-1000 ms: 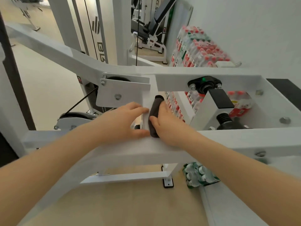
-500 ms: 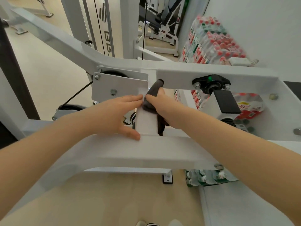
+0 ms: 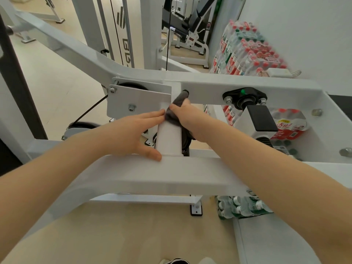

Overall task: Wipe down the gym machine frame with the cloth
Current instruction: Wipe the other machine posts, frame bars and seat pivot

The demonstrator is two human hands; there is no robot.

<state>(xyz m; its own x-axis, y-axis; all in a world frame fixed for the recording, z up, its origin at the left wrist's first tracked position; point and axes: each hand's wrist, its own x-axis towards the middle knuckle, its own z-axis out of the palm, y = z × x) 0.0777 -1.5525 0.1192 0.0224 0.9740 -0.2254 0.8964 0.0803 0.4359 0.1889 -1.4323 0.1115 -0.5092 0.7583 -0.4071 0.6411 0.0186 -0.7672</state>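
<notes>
The right hand (image 3: 187,114) grasps a dark grey cloth (image 3: 176,108), its fingers curled round the bunched fabric and pressing it against the short white post (image 3: 168,138) of the gym machine frame (image 3: 152,174); one end of the cloth sticks up past the fingertips toward the upper crossbar (image 3: 247,86), and another part hangs down behind the post under the wrist. The left hand (image 3: 133,134) lies released, fingers straight and flat, with the fingertips touching the left face of the same post just beside the cloth and the thumb resting on the lower crossbeam at the post's foot. Both forearms reach in from the near edge across that wide white beam. Just beyond the left fingertips a white bracket plate (image 3: 139,101) with two bolts covers a black pulley, and a thin black cable (image 3: 91,109) runs down to the left from it. To the right of the right hand a black bearing mount (image 3: 244,97) with a small green dot is bolted to the upper bar, and a black pad (image 3: 262,119) sits below it. Farther right and beyond, shrink-wrapped packs of bottled water (image 3: 245,54) with red caps are stacked against the white wall, and more bottles (image 3: 242,206) lie on the floor under the right forearm. The floor (image 3: 47,77) to the left of the hands is pale beige.
</notes>
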